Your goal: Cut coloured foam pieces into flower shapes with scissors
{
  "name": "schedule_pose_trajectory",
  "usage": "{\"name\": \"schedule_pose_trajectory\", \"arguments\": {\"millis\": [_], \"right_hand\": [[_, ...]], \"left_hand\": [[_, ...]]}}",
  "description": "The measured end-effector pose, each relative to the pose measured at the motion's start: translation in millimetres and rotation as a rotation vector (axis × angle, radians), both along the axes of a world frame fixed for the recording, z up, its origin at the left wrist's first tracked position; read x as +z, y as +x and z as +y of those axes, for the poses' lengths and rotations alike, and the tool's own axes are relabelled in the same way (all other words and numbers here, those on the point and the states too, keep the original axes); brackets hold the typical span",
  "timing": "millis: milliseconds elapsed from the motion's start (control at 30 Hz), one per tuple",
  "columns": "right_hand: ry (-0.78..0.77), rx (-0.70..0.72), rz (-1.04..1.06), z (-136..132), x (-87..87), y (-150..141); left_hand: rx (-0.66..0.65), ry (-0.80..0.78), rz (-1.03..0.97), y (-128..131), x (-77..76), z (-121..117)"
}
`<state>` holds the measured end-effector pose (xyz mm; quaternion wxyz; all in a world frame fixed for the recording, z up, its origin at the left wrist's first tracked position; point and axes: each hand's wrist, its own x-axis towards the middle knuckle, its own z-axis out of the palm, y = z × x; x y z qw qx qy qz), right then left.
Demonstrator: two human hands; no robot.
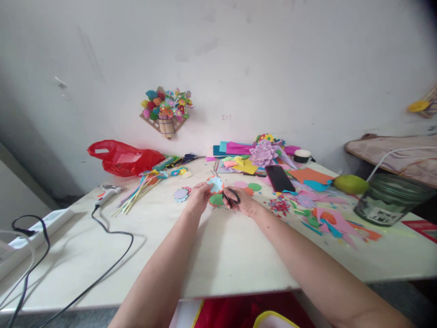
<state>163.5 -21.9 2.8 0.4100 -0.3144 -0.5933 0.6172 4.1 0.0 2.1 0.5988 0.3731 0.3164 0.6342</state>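
Note:
My left hand (200,197) is closed on a small scalloped paper flower (215,184), pale blue with an orange edge. In my right hand (243,200) are black-handled scissors (232,197), with my fingers at the handle loops. The blades lie close to the flower's edge; whether they touch it I cannot tell. A green disc (216,200) shows just below the flower, between my hands. To the left lies a lilac disc on a blue scalloped piece (181,195). A green oval (254,187) and an orange piece (246,191) lie beyond my right hand.
On the left are a hot glue gun (108,195) with a trailing cord, a power strip (44,230), thin sticks (141,193) and a red bag (124,157). A phone (280,178), coloured scraps (332,218) and a glass jar (389,200) occupy the right; stacked sheets (235,148) lie behind.

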Motion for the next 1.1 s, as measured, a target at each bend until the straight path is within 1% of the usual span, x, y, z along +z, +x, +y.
{"name": "schedule_pose_trajectory", "arguments": {"millis": [233, 500, 600, 867, 967, 1100], "right_hand": [[0.011, -0.017, -0.024, 1, -1.8, 0], [0.07, -0.033, -0.034, 10, -13.2, -1], [0.068, -0.062, -0.032, 9, -12.1, -4], [0.073, -0.152, -0.064, -3, 1.5, -11], [0.064, -0.163, -0.051, -1, 0.0, -12], [0.074, -0.176, -0.029, 6, -8.3, -12]], "left_hand": [[0.009, -0.012, -0.001, 1, 2.1, -1], [0.025, -0.051, -0.02, 2, 1.2, 0], [0.025, -0.059, -0.026, 2, 0.7, 0], [0.036, -0.076, -0.05, 2, -2.2, 3], [0.027, -0.069, -0.049, 2, -2.5, 3], [0.027, -0.085, -0.054, 3, -1.7, 2]]}}
